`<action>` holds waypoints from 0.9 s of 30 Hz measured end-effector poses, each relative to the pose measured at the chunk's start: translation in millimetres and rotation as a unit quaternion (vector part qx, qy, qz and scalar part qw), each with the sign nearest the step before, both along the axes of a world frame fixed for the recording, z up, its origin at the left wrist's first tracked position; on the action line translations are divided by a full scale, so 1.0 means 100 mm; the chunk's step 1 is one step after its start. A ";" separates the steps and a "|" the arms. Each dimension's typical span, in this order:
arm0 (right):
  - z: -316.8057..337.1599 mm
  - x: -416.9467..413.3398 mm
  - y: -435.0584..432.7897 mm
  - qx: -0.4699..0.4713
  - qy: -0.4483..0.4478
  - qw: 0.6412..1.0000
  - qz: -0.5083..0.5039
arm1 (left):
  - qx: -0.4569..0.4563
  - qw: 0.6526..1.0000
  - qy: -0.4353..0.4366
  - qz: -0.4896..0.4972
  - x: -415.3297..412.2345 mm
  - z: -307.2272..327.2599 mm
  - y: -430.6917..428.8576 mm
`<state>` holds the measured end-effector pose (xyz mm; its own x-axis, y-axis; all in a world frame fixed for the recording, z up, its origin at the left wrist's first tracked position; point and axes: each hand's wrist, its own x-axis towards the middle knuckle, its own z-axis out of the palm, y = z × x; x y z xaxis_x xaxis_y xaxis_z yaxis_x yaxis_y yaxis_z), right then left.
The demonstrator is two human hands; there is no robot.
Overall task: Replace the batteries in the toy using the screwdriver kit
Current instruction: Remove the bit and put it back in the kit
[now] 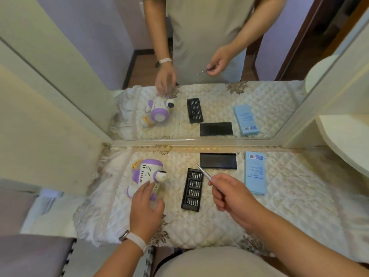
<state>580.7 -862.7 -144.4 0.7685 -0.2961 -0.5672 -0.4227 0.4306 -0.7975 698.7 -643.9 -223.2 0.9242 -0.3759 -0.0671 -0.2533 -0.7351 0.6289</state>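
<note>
The left hand (146,204) lies on the toy (146,172) with its fingers fairly straight and spread over the lower body, thumb out to the side, gripping nothing. The toy lies just ahead of that hand on the quilted counter (299,206), vented white back turned up and head toward the tray. With so flat a hold, the rounded toy may roll or skid on the soft cloth once a driver bears on a screw, and the tip could slip out and chew the screw head. Right of the left hand, between both hands, the tray (192,189) of bits lies uncovered. A knock from either wrist could scatter bits into the quilting, and loosened screws would be as easy to lose there. The right hand (229,193) pinches the screwdriver (205,172) in curled fingers, its tip pointing away above the tray's far end, well apart from the toy; whether a bit is fitted I cannot tell. Beyond that hand lies the lid (218,160), and to its right the box (256,172).
</note>
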 end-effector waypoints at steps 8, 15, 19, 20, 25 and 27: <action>0.08 0.11 -0.05 0.013 -0.044 0.997 0.061 | -0.208 0.964 0.156 0.055 -0.37 0.67 -0.68; 0.18 0.08 -0.14 -0.028 -0.078 0.991 0.106 | -0.320 0.913 0.248 0.045 -0.52 0.98 -1.03; 0.23 0.07 -0.21 -0.075 -0.067 0.988 0.118 | -0.335 0.906 0.255 0.045 -0.55 1.02 -1.13; 0.23 0.06 -0.24 -0.107 -0.061 0.984 0.126 | -0.338 0.904 0.258 0.052 -0.55 1.03 -1.16; 0.25 0.03 -0.45 -0.248 -0.061 0.960 0.120 | -0.337 0.902 0.265 0.052 -0.50 1.02 -1.28; 0.28 0.06 -0.53 -0.221 -0.074 0.967 0.098 | -0.319 0.916 0.245 0.011 -0.49 1.03 -1.32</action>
